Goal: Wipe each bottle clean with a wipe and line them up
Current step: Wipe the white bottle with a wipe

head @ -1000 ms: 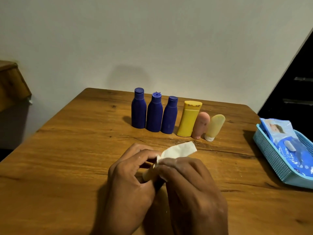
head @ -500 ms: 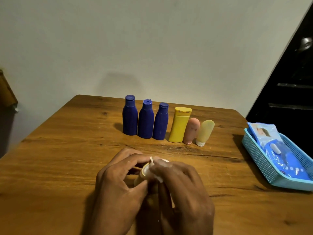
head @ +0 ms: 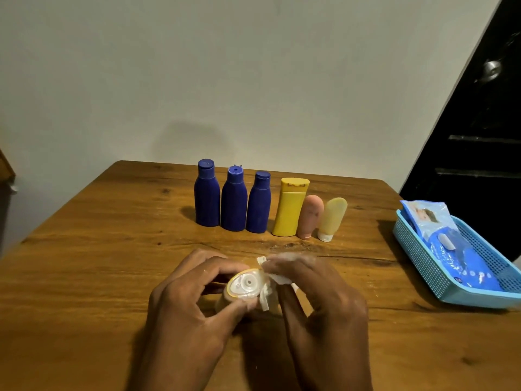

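Your left hand [head: 186,303] gripped a small pale-yellow bottle [head: 244,289] between thumb and curled fingers, held low over the wooden table [head: 98,263] with its white cap end turned up toward you. Your right hand [head: 321,294] pinched a crumpled white wipe [head: 275,279] against the bottle's side, just beside the cap.

Judging from that, you were on the wiping step for this bottle, and likely the last one, since no other loose bottle was in view. The next move called for finishing around the cap and body, then standing the bottle at the right end of the row without knocking its neighbour.

That row stood near the far edge of the table: three dark blue bottles [head: 234,201] side by side, then a yellow bottle [head: 289,210], a pink tube [head: 310,217] and a pale yellow tube [head: 332,218], the two tubes resting on their caps and leaning slightly. The tubes looked light and tippy, so a careful set-down seemed wise.

At the table's right edge sat a blue mesh basket [head: 423,266], well apart from the row. It held a blue pack of wipes [head: 448,244], propped against the far wall; whether its flap was closed you could not tell.
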